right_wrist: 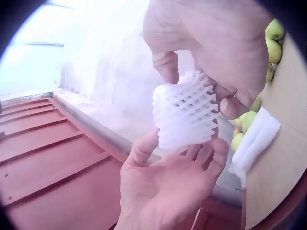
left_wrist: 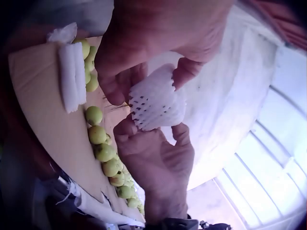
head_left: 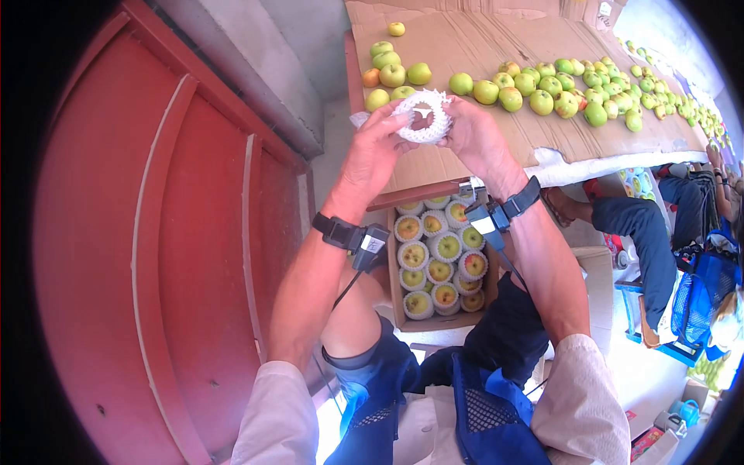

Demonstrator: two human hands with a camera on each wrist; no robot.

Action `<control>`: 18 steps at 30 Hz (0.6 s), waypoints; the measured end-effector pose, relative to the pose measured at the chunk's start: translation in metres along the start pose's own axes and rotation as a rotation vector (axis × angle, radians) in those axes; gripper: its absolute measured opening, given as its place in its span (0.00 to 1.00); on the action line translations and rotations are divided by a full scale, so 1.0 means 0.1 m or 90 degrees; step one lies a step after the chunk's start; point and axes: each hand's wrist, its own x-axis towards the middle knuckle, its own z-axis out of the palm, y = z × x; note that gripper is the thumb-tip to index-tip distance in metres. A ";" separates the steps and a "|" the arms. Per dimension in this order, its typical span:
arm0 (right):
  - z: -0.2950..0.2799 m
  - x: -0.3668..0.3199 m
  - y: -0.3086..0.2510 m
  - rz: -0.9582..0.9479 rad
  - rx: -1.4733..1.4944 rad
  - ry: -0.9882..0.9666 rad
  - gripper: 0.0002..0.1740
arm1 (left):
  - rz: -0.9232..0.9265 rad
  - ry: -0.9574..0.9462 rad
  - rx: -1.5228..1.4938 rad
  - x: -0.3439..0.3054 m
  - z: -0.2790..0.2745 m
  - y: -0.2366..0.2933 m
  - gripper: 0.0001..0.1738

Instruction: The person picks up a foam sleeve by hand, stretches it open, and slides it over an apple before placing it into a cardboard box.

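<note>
Green fruit [head_left: 541, 101] — apples, probably — on cardboard [head_left: 480, 43]

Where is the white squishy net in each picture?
Head: the foam net is at the top middle.
Left wrist: foam net in the centre.
Right wrist: foam net in the centre.
Shared landmark: the green apples, at the left in left wrist, top right in right wrist.

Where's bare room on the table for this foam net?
For the white foam net: bare brown cardboard sheet behind the loose green apples, and the front strip between them and the white table edge. Crowded: the apple row rightwards and the cardboard box of netted apples below.
</note>
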 end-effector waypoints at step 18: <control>-0.01 -0.02 0.06 0.046 0.092 -0.031 0.16 | -0.141 -0.094 -0.165 -0.07 0.17 0.00 0.27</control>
